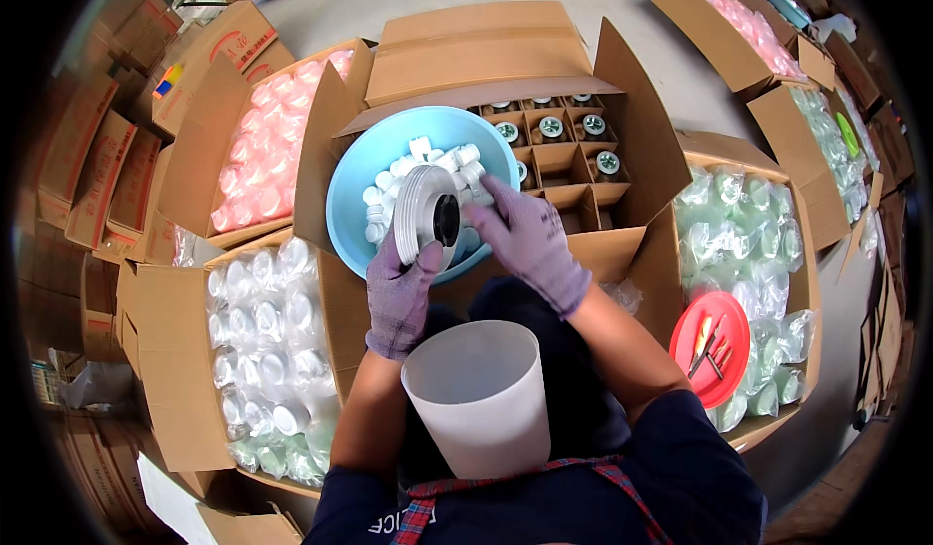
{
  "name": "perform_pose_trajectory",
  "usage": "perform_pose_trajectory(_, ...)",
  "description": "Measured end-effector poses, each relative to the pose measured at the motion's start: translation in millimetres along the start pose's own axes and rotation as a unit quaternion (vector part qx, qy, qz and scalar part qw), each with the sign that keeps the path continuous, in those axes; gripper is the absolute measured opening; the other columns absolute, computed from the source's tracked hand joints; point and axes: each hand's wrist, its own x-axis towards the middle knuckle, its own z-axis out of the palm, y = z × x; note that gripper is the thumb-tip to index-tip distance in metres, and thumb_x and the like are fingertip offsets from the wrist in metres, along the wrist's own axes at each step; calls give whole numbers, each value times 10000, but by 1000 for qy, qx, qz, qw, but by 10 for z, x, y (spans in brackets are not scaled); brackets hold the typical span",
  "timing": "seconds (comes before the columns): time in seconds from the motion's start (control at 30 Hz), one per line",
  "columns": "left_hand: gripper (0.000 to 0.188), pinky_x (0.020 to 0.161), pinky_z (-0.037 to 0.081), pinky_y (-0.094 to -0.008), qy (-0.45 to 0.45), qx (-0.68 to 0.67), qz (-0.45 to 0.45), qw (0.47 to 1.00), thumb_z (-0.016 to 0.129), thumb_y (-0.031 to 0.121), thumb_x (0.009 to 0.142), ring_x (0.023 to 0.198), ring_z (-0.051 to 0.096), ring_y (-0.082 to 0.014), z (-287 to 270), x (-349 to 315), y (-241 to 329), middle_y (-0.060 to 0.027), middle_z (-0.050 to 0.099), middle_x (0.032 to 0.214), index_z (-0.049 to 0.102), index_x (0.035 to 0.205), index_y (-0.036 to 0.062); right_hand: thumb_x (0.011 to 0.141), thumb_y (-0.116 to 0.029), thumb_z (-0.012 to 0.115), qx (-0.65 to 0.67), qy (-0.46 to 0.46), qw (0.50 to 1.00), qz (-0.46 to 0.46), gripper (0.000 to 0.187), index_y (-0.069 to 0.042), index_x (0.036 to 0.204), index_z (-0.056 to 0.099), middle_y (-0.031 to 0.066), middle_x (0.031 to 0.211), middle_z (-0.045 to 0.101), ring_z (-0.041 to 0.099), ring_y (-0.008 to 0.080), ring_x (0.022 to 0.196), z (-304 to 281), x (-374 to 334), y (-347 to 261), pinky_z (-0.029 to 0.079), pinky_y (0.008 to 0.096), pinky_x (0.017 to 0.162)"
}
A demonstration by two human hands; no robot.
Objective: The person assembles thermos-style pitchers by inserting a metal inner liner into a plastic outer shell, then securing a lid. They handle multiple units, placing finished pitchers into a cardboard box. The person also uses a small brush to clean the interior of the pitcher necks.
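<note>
Head view shows a round white reel with a dark hub [429, 221] stood on edge over the blue bowl [352, 193], the gloved left hand [398, 292] curled under it from below so its face turns toward the right hand. That gloved right hand [525, 239] lies half open across the reel's far side, fingertips on its rim, grasp unclear. White caps [439, 161] heap in the bowl close by, a divided carton of jars [569, 147] sits just beyond, and a white bucket [481, 394] waits at the lap.
</note>
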Motion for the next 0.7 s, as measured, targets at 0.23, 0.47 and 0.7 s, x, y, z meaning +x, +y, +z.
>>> perform_pose_trajectory(0.23, 555, 914, 488, -271, -10, -76, -74, 994, 720, 181, 946, 1082, 596, -127, -51, 55, -27, -50, 625, 1249, 504, 1427, 7, 897, -400, 672, 44, 100, 994, -21, 586, -30, 1337, 557, 259, 1005, 684, 669, 420, 982, 155, -79, 172, 531, 467, 860)
perform_pose_trajectory(0.47, 446, 928, 533, -338, 13, -157, -135, 978, 666, 210, 986, 1112, 621, -174, -221, 472, -355, -83, 644, 1233, 537, 1364, 13, 951, -437, 591, -12, 188, 978, 89, 410, -44, 1020, 682, 177, 842, 716, 695, 375, 854, -61, 278, 960, 541, 451, 799)
perform_pose_trajectory(0.7, 816, 1127, 367, -411, 198, 189, -118, 954, 721, 302, 929, 1366, 462, -293, -669, 628, -768, -187, 456, 1497, 285, 1540, -18, 870, -368, 660, -420, 180, 847, 272, 624, -139, 1426, 494, 173, 1512, 429, 533, 392, 1271, -1071, 868, 3089, 470, 458, 1045)
